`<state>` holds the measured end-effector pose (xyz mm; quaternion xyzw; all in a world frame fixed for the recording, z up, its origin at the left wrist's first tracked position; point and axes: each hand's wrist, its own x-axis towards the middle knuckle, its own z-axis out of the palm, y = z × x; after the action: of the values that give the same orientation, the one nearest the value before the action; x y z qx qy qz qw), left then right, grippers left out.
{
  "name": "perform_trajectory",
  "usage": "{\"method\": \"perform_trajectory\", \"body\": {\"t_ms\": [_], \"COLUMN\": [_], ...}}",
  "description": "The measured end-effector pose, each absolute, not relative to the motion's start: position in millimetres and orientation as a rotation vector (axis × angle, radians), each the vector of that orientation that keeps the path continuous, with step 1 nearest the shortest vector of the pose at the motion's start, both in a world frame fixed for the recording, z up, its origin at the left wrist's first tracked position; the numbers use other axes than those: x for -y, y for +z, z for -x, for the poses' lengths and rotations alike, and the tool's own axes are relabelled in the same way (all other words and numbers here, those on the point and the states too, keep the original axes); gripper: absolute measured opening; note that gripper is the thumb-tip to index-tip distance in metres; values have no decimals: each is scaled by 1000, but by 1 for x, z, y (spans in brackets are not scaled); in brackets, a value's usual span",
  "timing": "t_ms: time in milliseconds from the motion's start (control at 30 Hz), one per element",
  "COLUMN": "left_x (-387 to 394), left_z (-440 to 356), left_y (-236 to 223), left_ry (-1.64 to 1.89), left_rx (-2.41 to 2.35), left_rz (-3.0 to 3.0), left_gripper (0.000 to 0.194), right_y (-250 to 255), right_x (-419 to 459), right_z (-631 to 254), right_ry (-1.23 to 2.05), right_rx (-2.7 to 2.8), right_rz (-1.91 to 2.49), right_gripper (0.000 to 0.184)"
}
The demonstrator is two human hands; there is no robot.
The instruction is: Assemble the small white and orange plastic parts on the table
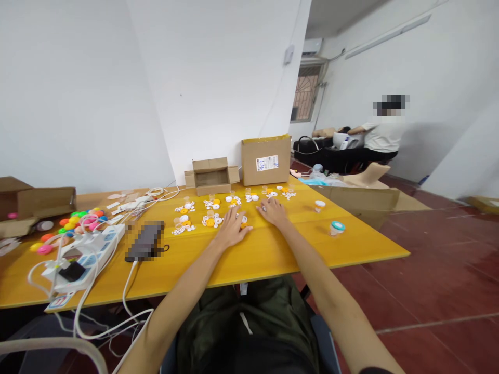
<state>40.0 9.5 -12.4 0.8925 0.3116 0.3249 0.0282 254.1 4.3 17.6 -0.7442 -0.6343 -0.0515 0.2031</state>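
Note:
My left hand (pixel 233 228) lies palm down on the yellow table (pixel 268 254), fingers spread, partly covering a pile of small white and orange round parts. Further right, my right hand (pixel 274 212) rests with its fingertips down and apart at the front of other piles; a small whitish bit shows by its thumb, too small to name. Several such piles stand in two rows, each with an orange disc (pixel 210 222), white pieces (pixel 178 231) and a small clear cup (pixel 217 198). What lies under my palms is hidden.
Two small lidded jars, one white-topped (pixel 319 206) and one teal-topped (pixel 337 227), stand right. Behind are an open carton (pixel 212 179) and a taller box (pixel 265 161). Left are a dark phone-like device (pixel 145 241), a power strip (pixel 93 254), cables and coloured balls (pixel 74 221). A person (pixel 384 135) sits far right.

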Motion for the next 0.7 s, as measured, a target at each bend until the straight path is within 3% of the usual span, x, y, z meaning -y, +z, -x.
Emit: {"method": "perform_trajectory", "body": {"t_ms": [433,700], "left_x": [-2,1], "left_z": [-41,-41], "left_y": [-5,6], "left_ry": [963,1095], "left_rx": [-973,-953], "left_rz": [-2716,-2630], "left_gripper": [43,42], "right_y": [17,21], "right_x": [7,13], "right_z": [-293,-284], "right_ry": [-222,-307], "right_rx": [1697,1636], "right_rz": [2186,2108], "right_gripper": [28,41]}}
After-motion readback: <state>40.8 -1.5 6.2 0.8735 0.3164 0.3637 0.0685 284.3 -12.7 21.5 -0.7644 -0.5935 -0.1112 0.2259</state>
